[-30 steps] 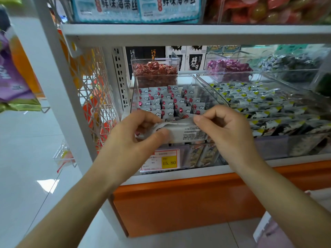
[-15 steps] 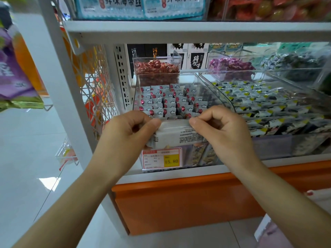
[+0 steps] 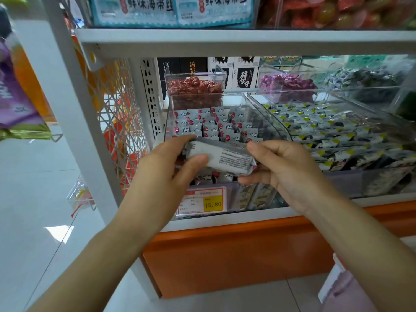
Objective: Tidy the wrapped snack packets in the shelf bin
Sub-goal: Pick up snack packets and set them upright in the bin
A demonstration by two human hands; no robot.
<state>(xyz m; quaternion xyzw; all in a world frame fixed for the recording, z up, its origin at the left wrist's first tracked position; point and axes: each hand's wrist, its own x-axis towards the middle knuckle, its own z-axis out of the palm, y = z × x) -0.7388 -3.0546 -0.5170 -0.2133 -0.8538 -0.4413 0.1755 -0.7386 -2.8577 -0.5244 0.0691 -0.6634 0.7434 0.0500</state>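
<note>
One grey-white foil snack packet [image 3: 221,157] with fine printed text, held sideways between both hands, right end slightly lower, over front edge of clear plastic shelf bin [image 3: 277,125]. Left hand [image 3: 166,167] grips packet's left end, thumb on front face. Right hand [image 3: 283,170] pinches right end. Beyond hands: upright rows of small silver red-dotted packets [image 3: 209,127] inside bin. Below hands: red-and-yellow price label [image 3: 202,202] on bin front.

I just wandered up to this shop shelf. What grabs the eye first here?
Two bare hands at the centre: the left hand and right hand grip a grey-white packet by its ends, at the front of a clear bin holding rows of small packets. Below, a yellow price tag reading 15.80 stands out above the orange shelf base.
</note>
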